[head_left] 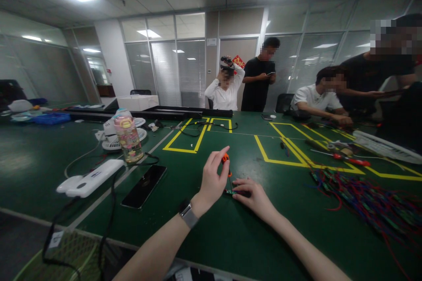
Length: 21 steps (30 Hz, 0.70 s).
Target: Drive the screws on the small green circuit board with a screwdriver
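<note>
My left hand (213, 174), with a watch at the wrist, is closed around the orange and black handle of a screwdriver (225, 158). The screwdriver stands roughly upright, its thin shaft pointing down at a small green circuit board (229, 192) on the table. From the right, my right hand (253, 194) pinches the board's edge with its fingertips, keeping it against the tabletop. Whether the tip touches a screw is too small to tell.
On the green table (198, 246), a pile of wired circuit boards (365, 206) lies right, near a red-handled screwdriver (351, 159). Left are a phone (144, 186), a white power strip (92, 178) and a bottle (128, 138). Several people are across the table.
</note>
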Tool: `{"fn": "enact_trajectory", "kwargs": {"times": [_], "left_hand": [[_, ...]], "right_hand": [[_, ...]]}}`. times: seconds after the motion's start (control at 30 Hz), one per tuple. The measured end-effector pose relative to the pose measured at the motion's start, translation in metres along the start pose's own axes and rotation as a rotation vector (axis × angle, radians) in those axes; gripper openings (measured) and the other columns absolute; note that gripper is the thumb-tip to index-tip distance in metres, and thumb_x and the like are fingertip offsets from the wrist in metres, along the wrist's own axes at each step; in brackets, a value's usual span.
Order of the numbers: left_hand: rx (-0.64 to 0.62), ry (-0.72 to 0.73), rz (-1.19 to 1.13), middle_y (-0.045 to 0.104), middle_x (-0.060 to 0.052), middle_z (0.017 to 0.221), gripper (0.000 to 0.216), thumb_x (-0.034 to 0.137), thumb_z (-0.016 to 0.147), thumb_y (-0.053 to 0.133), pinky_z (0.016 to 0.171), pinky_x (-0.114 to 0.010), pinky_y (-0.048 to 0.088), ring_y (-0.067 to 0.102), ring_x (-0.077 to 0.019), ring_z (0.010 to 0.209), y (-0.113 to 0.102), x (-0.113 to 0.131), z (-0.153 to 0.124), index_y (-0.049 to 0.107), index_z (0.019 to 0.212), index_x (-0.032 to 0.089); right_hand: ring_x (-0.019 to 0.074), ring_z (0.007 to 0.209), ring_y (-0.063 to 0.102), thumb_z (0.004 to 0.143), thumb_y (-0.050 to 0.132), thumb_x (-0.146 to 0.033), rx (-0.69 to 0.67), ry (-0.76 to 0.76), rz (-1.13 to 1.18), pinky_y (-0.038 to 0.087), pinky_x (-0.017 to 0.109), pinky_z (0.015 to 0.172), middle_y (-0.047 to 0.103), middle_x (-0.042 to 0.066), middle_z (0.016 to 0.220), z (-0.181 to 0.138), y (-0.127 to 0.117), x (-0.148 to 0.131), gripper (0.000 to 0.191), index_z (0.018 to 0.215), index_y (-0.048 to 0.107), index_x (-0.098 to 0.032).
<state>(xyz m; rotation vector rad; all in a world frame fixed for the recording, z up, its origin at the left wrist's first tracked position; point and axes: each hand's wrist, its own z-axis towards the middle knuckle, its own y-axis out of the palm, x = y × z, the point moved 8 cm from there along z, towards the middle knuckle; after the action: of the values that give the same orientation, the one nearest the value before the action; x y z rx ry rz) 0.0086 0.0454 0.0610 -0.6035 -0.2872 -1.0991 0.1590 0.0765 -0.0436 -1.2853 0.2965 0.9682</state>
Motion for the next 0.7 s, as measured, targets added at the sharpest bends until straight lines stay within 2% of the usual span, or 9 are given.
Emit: {"fn": "enact_trajectory", "kwargs": {"times": [0.07,0.13,0.3,0.37,0.5,0.63,0.7], "left_hand": [[0.030,0.011,0.017,0.057,-0.004,0.095,0.026,0.025,0.094,0.055,0.079,-0.030,0.049,0.058,-0.0174,0.088,-0.003,0.000,0.001,0.060,0.120,0.022],[0.042,0.024,0.015,0.055,-0.003,0.091,0.024,0.029,0.093,0.057,0.077,-0.029,0.049,0.057,-0.0169,0.085,-0.005,0.001,0.001,0.063,0.115,0.021],[-0.001,0.011,-0.036,0.059,-0.007,0.106,0.039,0.021,0.101,0.035,0.084,-0.030,0.049,0.058,-0.0170,0.095,0.000,0.001,-0.001,0.048,0.138,0.023],[0.004,0.007,-0.031,0.059,-0.006,0.103,0.038,0.022,0.101,0.039,0.082,-0.030,0.050,0.059,-0.0170,0.092,0.001,-0.001,-0.001,0.048,0.138,0.023],[0.030,0.009,0.005,0.055,-0.003,0.092,0.032,0.031,0.096,0.053,0.075,-0.028,0.050,0.057,-0.0160,0.083,-0.002,-0.003,-0.002,0.058,0.126,0.024],[-0.013,-0.006,-0.018,0.057,-0.006,0.106,0.040,0.025,0.102,0.035,0.081,-0.029,0.050,0.058,-0.0161,0.091,0.002,-0.003,-0.002,0.045,0.141,0.024],[-0.036,-0.005,-0.031,0.058,-0.007,0.109,0.043,0.022,0.102,0.033,0.083,-0.029,0.050,0.058,-0.0164,0.093,0.005,-0.002,-0.001,0.038,0.145,0.025]], "right_hand": [[0.0274,0.116,0.062,0.077,0.073,-0.032,-0.001,-0.002,0.001,0.021,0.057,0.116,0.072,0.008,0.116,0.000,0.000,0.000,0.016,0.091,0.078,-0.025],[0.0274,0.115,0.062,0.077,0.073,-0.032,0.003,-0.003,0.003,0.022,0.056,0.116,0.072,0.008,0.116,0.000,0.000,0.001,0.016,0.090,0.078,-0.025],[0.0283,0.115,0.062,0.076,0.073,-0.033,0.015,-0.004,0.001,0.023,0.057,0.115,0.073,0.009,0.115,0.000,0.000,0.001,0.016,0.088,0.078,-0.025],[0.0282,0.116,0.062,0.076,0.073,-0.034,0.005,-0.003,-0.002,0.023,0.057,0.115,0.073,0.008,0.115,0.000,0.000,0.000,0.017,0.089,0.078,-0.025],[0.0278,0.116,0.062,0.077,0.072,-0.032,0.004,0.004,-0.001,0.022,0.057,0.116,0.073,0.008,0.116,0.000,-0.001,-0.001,0.016,0.090,0.078,-0.025],[0.0276,0.116,0.062,0.077,0.073,-0.032,-0.007,0.005,-0.006,0.022,0.056,0.116,0.072,0.008,0.116,0.000,-0.001,-0.002,0.016,0.090,0.078,-0.025],[0.0276,0.116,0.062,0.077,0.073,-0.032,-0.011,0.002,-0.011,0.022,0.056,0.116,0.072,0.009,0.117,0.000,-0.001,-0.003,0.016,0.090,0.078,-0.025]]}}
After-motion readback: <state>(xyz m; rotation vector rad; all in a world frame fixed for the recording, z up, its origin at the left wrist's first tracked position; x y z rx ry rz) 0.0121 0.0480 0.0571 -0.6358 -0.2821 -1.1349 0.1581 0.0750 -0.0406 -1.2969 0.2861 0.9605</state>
